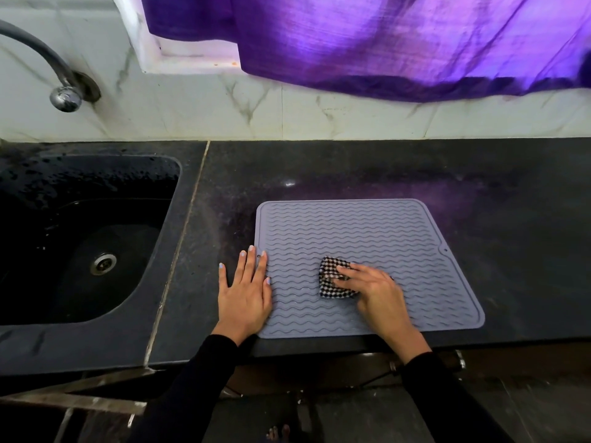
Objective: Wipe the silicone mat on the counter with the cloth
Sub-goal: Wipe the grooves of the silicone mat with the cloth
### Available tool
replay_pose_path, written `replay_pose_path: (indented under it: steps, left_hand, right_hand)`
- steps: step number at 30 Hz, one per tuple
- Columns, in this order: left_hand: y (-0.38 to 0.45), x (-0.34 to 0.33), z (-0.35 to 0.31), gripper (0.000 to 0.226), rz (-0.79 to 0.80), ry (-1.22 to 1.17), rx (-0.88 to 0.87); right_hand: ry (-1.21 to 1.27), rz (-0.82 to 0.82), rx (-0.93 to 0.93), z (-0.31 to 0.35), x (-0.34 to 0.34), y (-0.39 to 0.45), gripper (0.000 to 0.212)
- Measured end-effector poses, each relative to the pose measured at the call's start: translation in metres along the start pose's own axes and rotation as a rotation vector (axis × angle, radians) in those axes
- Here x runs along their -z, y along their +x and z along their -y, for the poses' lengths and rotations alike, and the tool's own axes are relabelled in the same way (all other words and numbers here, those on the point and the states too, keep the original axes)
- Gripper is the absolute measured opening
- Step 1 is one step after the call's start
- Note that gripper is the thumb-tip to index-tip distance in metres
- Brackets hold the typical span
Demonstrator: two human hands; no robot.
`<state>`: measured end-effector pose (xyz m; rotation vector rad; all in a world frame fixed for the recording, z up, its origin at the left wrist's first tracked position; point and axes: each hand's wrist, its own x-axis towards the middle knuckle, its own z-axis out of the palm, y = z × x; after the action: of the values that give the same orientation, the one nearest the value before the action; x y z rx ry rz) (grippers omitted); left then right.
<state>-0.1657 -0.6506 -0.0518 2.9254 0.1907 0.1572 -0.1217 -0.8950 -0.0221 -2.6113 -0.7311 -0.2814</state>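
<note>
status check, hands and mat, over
Left hand flat, pinning mat edge. Right hand pressing checked cloth on mat. Nothing in the way.

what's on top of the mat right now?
On the mat: a checked cloth under the right hand, whose fingers press it down. The left hand lies flat across the left edge. The cloth's right part is hidden.
</note>
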Motion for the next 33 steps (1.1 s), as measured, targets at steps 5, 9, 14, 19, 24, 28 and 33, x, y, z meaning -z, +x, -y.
replay_pose_path:
  steps: [5, 9, 14, 19, 24, 28, 33]
  left_hand:
    - [0.009, 0.007, 0.000, 0.071, -0.067, -0.033, -0.033]
    - [0.045, 0.017, -0.007, 0.072, -0.093, -0.063, -0.046]
    - [0.080, 0.003, 0.010, 0.083, 0.049, -0.041, -0.054]
    - [0.081, 0.000, 0.014, 0.085, 0.052, -0.047, -0.052]
    - [0.080, -0.003, 0.016, 0.082, 0.009, -0.062, -0.048]
    - [0.083, -0.002, 0.014, 0.082, -0.027, -0.099, -0.032]
    - [0.082, -0.001, 0.014, 0.083, -0.033, -0.105, -0.008]
  right_hand:
    - [0.770, -0.126, -0.776, -0.008, 0.014, 0.054, 0.043]
    - [0.485, -0.140, -0.606, 0.010, 0.007, 0.071, 0.049]
    - [0.039, 0.137, -0.091, 0.019, -0.019, 0.046, 0.068]
    - [0.048, 0.215, 0.035, -0.016, -0.009, 0.051, 0.066]
    - [0.057, 0.157, 0.091, -0.050, -0.008, 0.043, 0.065]
    - [0.412, 0.013, -0.331, -0.060, 0.019, 0.067, 0.054]
    - [1.003, -0.312, -0.960, -0.041, 0.026, 0.099, 0.045]
